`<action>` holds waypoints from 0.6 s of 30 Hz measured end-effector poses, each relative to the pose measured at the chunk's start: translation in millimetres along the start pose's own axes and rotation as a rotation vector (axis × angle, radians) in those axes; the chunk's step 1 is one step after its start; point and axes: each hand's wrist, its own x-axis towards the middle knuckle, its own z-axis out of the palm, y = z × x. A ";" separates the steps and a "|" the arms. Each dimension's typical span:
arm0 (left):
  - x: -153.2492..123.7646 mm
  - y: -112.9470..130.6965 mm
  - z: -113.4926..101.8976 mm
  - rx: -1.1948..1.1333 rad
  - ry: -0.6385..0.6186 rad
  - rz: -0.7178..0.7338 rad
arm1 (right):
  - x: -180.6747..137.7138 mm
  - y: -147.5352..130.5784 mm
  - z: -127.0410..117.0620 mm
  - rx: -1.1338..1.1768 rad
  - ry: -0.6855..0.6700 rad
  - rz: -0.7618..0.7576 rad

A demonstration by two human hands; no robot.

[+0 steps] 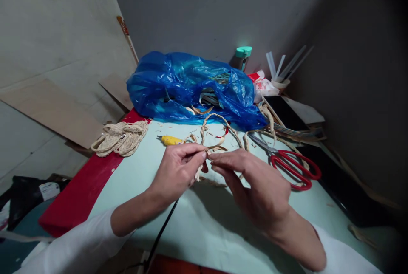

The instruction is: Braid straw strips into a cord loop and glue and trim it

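My left hand point(180, 168) is closed in a pinch, thumb against index finger, on the end of a pale braided straw cord point(219, 116). My right hand point(255, 180) meets it from the right; its long fingers are stretched out and its fingertips and thumb come together at the same cord end. Loose dry strands stick out around the fingertips, and the exact grip there is partly hidden. Beyond the hands the cord loops over the table. A yellow-handled tool point(171, 140) lies just past my left hand. Red-handled scissors point(295, 170) lie right of my right hand.
A blue plastic bag point(185, 83) with dried strips fills the table's back. Coiled braids point(121, 138) lie on the red cloth point(86, 185) at left. A phone point(285, 112), a turquoise-capped bottle point(244, 52) and a cup of sticks point(280, 83) stand at back right. A black cable point(162, 231) hangs in front.
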 end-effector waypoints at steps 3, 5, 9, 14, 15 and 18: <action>-1.9 -3.0 2.5 -0.012 0.062 -0.008 | -4.1 -0.7 2.3 0.044 -0.040 -0.119; -1.9 -4.0 3.3 -0.024 0.079 -0.044 | -6.1 0.8 2.8 0.023 -0.065 -0.168; 1.0 -1.8 1.7 -0.074 0.022 -0.045 | -7.3 2.4 4.5 -0.024 -0.057 -0.152; 2.5 1.4 -3.6 -0.080 0.011 0.023 | -3.3 -1.4 7.5 -0.044 -0.034 -0.103; 2.4 1.5 -4.5 -0.070 0.027 0.029 | -2.4 -1.7 7.8 -0.047 -0.035 -0.104; 2.0 1.3 -6.5 -0.070 0.063 0.006 | -2.9 -0.1 9.0 -0.064 -0.061 -0.122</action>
